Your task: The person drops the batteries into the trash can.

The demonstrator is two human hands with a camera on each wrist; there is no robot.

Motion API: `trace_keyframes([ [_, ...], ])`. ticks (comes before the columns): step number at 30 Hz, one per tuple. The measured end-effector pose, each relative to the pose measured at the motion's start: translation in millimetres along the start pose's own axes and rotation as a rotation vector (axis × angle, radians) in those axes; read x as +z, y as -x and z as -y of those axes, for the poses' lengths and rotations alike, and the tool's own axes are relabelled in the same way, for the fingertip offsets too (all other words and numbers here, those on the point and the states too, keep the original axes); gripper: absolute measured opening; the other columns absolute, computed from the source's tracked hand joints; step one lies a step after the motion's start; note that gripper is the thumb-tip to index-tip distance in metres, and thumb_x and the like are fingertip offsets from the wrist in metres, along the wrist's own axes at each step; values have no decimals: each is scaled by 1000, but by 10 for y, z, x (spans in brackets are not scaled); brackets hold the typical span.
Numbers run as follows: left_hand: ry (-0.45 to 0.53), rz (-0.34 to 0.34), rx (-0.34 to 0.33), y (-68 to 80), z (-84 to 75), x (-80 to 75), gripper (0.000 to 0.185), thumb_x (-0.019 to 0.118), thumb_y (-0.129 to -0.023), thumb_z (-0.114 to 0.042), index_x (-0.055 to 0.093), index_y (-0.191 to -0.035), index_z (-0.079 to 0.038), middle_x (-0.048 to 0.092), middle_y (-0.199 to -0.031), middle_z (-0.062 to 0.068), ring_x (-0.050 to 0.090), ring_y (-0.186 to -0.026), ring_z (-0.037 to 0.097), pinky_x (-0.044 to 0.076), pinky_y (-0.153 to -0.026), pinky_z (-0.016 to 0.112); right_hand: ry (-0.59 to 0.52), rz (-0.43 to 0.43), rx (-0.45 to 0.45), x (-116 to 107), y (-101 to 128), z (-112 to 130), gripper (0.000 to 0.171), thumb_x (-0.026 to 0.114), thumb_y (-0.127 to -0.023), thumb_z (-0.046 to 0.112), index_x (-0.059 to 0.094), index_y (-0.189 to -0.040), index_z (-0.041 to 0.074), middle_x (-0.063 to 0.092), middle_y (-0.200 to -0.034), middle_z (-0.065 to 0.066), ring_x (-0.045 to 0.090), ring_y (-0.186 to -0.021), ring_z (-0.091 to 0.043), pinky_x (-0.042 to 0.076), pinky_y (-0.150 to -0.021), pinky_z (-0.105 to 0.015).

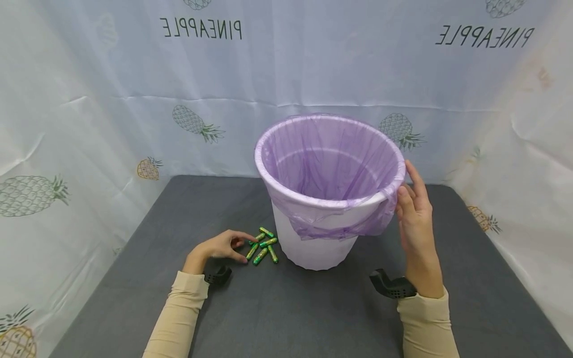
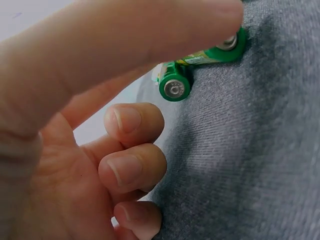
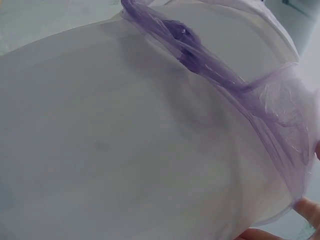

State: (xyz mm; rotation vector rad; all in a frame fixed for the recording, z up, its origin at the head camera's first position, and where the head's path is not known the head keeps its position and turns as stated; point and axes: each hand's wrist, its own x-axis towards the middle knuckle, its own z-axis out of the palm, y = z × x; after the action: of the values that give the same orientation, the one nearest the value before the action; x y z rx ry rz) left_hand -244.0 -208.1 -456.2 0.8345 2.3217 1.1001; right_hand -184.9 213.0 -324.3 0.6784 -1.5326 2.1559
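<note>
the person sits at a dark grey table [image 1: 313, 318] walled in by a pineapple-print cloth [image 1: 89, 124]. the step in hand looks like picking up batteries: the left hand [image 1: 221, 247] lies low on the table's left-centre, its forefinger stretched over the nearest of the green batteries [image 1: 263, 247], the other fingers [image 2: 134, 124] curled in toward the palm and holding nothing yet. from the left wrist view the forefinger lies over 1 battery [image 2: 175, 86] whose metal end cap faces the camera, with another end showing behind it. i count about 5 batteries, small green cylinders with yellow labelling, lying in a loose cluster just beside the foot of the white bin [image 1: 313, 243], which stands near the middle of the table. the bin is lined with a thin purple bag [image 1: 331, 164] folded over its rim and hanging slack at the front. the right hand [image 1: 414, 219] rests against the bin's right rim, fingers straight and together, thumb on the bag's fold, steadying rather than gripping it as far as i can tell. the next move, i judge, calls for a clean pinch of thumb and forefinger on 1 battery, since they are round and liable to roll.
</note>
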Motion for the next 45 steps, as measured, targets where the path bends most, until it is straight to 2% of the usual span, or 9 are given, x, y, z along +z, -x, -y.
trace_keyframes([
  [6, -17, -1, -25, -10, -36, 16, 54, 78, -79, -11, 59, -128, 1, 36, -73, -1, 31, -63, 2, 31, -62, 21, -7, 8, 3, -9, 2, -3, 51, 47, -100, 7, 34, -149, 12, 67, -103, 5, 58, -81, -2, 46, -69, -14],
  [20, -73, 24, -32, 6, -58, 30, 54, 80, -75, -8, 61, -125, 1, 31, -69, -5, 29, -61, 2, 30, -62, 20, -13, 7, 10, -5, 3, 2, 51, 46, -100, 6, 34, -150, 11, 68, -107, 3, 61, -86, -4, 49, -73, -15],
  [27, -76, 19, -32, 1, -41, 39, 50, 79, -74, -6, 63, -121, 1, 34, -72, -5, 32, -65, 1, 32, -63, 20, -8, 9, 9, 8, 1, 11, 51, 47, -100, 7, 34, -150, 11, 68, -107, 4, 61, -86, -4, 49, -73, -15],
  [36, -73, -22, -26, 12, -56, 43, 48, 81, -74, -9, 65, -118, -1, 37, -73, -2, 34, -65, 2, 32, -63, 20, -3, 6, 10, 8, 8, 9, 51, 47, -100, 7, 35, -149, 12, 68, -107, 4, 61, -87, -3, 49, -74, -15],
  [41, -71, -50, -20, 32, -93, 19, 50, 82, -74, -14, 65, -119, -2, 45, -81, 1, 35, -68, 2, 32, -63, 21, 3, 4, 15, 6, 13, 16, 51, 47, -101, 7, 34, -150, 12, 68, -108, 4, 61, -87, -3, 49, -74, -15],
  [45, -56, -79, -20, 49, -134, -11, 51, 82, -74, -15, 65, -120, -2, 45, -81, 1, 35, -68, 3, 32, -62, 21, 15, -7, 18, 5, 14, 26, 51, 47, -100, 8, 34, -150, 12, 68, -109, 4, 62, -88, -3, 50, -75, -15],
])
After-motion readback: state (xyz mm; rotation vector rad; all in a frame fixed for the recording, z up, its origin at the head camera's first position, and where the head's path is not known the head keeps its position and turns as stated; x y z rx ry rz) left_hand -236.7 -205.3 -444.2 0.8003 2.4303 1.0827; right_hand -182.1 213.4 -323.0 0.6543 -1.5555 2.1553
